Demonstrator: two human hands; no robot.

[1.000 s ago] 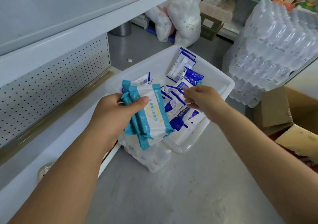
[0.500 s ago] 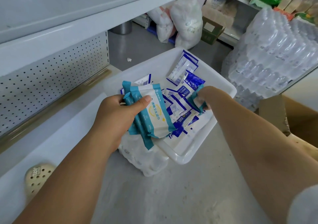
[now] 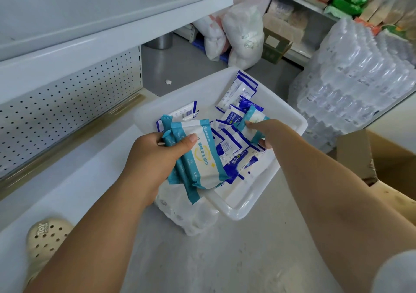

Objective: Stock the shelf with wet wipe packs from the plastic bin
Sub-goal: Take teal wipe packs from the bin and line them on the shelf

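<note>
Currently one teal pack (image 3: pixel 254 119) is pinched by the right hand (image 3: pixel 269 132) above the plastic bin (image 3: pixel 238 213), its long axis pointing away. Left of that grip, the stack (image 3: pixel 202 161) is clamped in the left hand (image 3: pixel 155 157), the shelf (image 3: pixel 78 169) beyond.

The left grip (image 3: pixel 155 157) holds a stack of teal-and-white wet wipe packs (image 3: pixel 202 157), thumb across the top one, at the near-left edge of the white plastic bin (image 3: pixel 286 110). The right grip (image 3: pixel 270 132) pinches a single teal-and-white pack (image 3: pixel 254 116) over the blue-and-white packs (image 3: pixel 231 141) lying loose in the bin. The bin rests on a wrapped bundle (image 3: pixel 191 218) on the grey floor. To the left is the shelf (image 3: pixel 67 169) with its perforated back panel (image 3: pixel 67 103). Bundles of bottled water (image 3: pixel 360 72) are stacked at the right.
</note>
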